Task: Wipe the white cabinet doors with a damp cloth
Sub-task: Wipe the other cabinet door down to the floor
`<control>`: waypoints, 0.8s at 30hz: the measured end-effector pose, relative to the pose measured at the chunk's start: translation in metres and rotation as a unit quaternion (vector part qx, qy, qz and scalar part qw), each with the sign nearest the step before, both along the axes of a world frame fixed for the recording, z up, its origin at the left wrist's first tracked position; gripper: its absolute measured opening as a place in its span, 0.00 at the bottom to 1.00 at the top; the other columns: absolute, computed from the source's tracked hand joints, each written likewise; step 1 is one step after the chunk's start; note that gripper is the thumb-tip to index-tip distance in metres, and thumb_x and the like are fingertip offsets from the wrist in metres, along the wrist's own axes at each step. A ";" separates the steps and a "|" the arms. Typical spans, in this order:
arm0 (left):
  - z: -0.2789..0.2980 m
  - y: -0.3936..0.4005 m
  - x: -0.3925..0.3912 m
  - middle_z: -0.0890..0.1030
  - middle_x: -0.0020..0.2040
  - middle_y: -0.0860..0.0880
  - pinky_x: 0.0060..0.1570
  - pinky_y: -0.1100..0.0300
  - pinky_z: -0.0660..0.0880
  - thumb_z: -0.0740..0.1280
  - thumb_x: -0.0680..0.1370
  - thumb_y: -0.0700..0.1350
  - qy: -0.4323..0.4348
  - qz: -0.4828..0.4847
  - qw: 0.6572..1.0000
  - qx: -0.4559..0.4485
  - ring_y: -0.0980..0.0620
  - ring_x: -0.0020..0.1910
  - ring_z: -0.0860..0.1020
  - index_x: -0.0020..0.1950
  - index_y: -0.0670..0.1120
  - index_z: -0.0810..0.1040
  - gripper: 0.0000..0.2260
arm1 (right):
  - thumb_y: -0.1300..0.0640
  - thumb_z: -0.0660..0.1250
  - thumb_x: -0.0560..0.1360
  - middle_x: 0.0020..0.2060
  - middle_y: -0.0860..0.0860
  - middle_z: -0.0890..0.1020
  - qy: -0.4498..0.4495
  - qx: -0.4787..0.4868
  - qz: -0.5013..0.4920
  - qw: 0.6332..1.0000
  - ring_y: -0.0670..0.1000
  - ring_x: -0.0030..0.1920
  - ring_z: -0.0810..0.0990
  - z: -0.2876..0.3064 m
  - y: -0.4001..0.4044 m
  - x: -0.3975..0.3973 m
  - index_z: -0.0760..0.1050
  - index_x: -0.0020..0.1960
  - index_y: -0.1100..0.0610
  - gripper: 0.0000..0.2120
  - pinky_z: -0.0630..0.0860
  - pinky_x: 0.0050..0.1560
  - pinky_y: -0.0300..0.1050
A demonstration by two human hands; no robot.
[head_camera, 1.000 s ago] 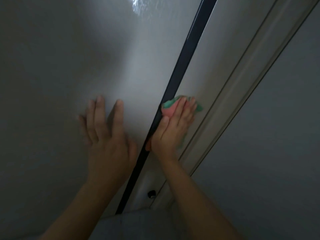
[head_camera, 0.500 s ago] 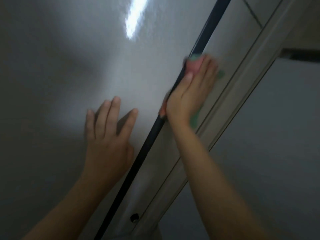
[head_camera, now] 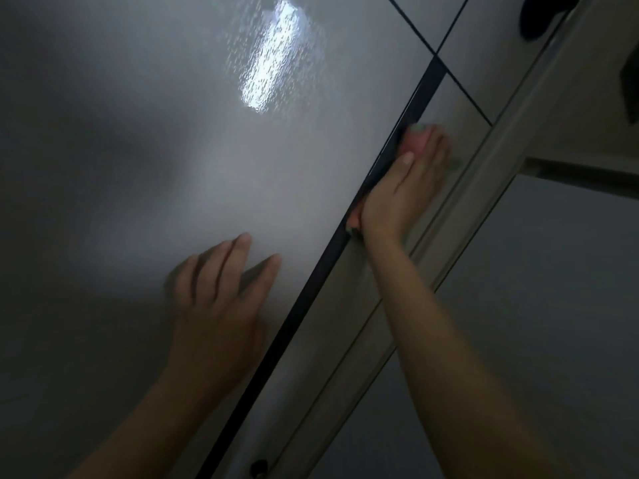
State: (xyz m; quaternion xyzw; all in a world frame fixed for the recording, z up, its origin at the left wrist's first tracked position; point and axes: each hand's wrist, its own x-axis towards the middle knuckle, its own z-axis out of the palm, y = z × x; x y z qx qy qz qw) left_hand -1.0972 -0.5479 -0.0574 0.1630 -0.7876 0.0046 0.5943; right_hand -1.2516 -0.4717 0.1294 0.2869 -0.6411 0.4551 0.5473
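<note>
The right hand point(head_camera: 403, 188) has slid higher up the narrow white cabinet door point(head_camera: 349, 333), pressing the pink and green cloth point(head_camera: 416, 141) flat beside the dark gap point(head_camera: 311, 292). That strip looks nearly wiped. The left hand point(head_camera: 218, 299) stays spread flat on the wide door point(head_camera: 138, 167).

We see a white door point(head_camera: 145, 174) with a smooth, semi-gloss face; its light reflection point(head_camera: 269, 60) breaks up into fine streaks. The edge strip point(head_camera: 311, 288) is dark and glossy. The cloth point(head_camera: 415, 141) looks soft, pink and green.
</note>
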 end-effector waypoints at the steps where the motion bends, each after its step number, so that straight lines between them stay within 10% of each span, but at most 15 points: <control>1: -0.002 -0.003 0.000 0.69 0.70 0.37 0.64 0.40 0.62 0.64 0.63 0.39 0.001 0.005 1.000 -0.009 0.38 0.67 0.66 0.67 0.47 0.76 0.31 | 0.56 0.48 0.80 0.75 0.60 0.59 -0.007 0.002 0.001 1.000 0.58 0.76 0.54 -0.030 0.005 -0.002 0.57 0.75 0.64 0.25 0.48 0.75 0.55; 6: 0.000 -0.006 -0.002 0.68 0.70 0.36 0.64 0.40 0.60 0.64 0.63 0.40 -0.009 0.012 1.000 -0.017 0.38 0.67 0.65 0.69 0.47 0.74 0.32 | 0.59 0.49 0.79 0.75 0.57 0.51 -0.122 0.049 -0.023 0.991 0.60 0.76 0.49 -0.179 0.029 0.003 0.50 0.75 0.61 0.25 0.42 0.76 0.47; 15: -0.015 0.000 0.008 0.59 0.74 0.33 0.71 0.37 0.52 0.60 0.67 0.40 -0.047 -0.026 0.999 0.009 0.36 0.73 0.57 0.71 0.44 0.70 0.31 | 0.52 0.44 0.80 0.74 0.64 0.57 -0.085 -0.041 -0.005 0.996 0.61 0.75 0.53 -0.141 0.004 0.003 0.55 0.75 0.66 0.27 0.44 0.75 0.53; 24: -0.076 0.021 -0.002 0.54 0.74 0.31 0.71 0.34 0.47 0.63 0.69 0.37 -0.132 -0.014 0.990 0.037 0.33 0.75 0.52 0.76 0.43 0.61 0.34 | 0.46 0.38 0.82 0.74 0.67 0.52 -0.235 -0.036 0.027 0.971 0.60 0.76 0.49 -0.342 0.000 0.027 0.49 0.74 0.67 0.30 0.43 0.75 0.55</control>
